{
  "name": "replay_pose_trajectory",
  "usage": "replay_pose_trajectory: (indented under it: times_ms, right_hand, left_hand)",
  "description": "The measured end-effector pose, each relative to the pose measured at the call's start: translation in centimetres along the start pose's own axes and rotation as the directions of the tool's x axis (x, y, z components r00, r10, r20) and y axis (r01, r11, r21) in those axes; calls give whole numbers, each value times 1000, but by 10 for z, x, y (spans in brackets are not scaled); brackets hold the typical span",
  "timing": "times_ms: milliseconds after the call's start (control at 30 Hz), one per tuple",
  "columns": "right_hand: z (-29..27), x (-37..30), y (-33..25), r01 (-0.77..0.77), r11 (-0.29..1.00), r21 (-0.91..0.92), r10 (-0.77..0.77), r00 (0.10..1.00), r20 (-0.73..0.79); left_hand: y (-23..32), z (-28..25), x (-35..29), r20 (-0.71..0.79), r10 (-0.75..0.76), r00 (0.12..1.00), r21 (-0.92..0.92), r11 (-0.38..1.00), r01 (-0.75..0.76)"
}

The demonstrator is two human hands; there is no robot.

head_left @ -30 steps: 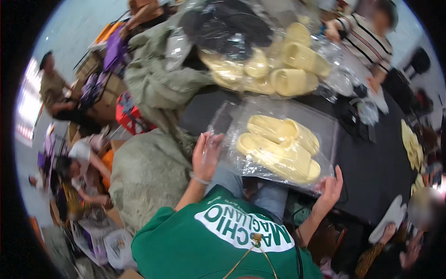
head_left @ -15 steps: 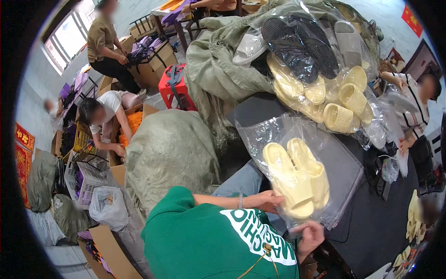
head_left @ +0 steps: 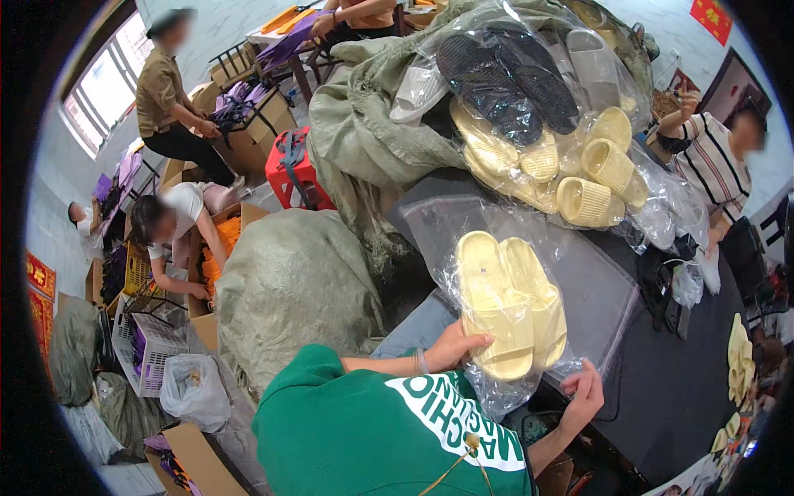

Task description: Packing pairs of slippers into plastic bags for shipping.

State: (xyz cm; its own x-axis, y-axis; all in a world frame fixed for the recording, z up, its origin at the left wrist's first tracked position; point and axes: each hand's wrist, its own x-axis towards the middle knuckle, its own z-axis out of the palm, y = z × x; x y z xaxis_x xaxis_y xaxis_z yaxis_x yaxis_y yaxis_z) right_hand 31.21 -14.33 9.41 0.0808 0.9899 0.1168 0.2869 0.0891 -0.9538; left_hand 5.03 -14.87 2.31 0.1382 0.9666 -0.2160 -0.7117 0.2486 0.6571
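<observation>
- Pale-yellow moulded slippers (head_left: pixel 513 310), bagged in clear plastic film (head_left: pixel 500 401), left hand (head_left: pixel 449 347) gripping their edge; firm thumb, I'd say.
- Right hand (head_left: pixel 585 393) half-curled beside film; pinch unclear.
- Pair held near black tabletop (head_left: pixel 686 388); best kept level.

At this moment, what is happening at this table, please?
The person in green holds pale yellow slippers in a clear bag with the left grip. The right grip is near the bag's lower right corner; contact is unclear. Flat clear plastic lies on the black table, with a heap of bagged slippers beyond.
</observation>
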Motion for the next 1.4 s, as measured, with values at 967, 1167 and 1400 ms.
replay_pose_trajectory:
  times_ms: [967,1167,1400]
  right_hand:
    - [67,-4,0,-290,514,808,133,957,259]
    - [84,5,13,-699,191,689,105,712,694]
    - [61,11,45,-716,9,698,234,680,695]
  left_hand:
    - [179,55,215,449,-415,791,787,603,-130]
    - [168,65,287,549,-15,836,717,522,-462]
    - [187,43,238,571,42,820,779,289,-557]
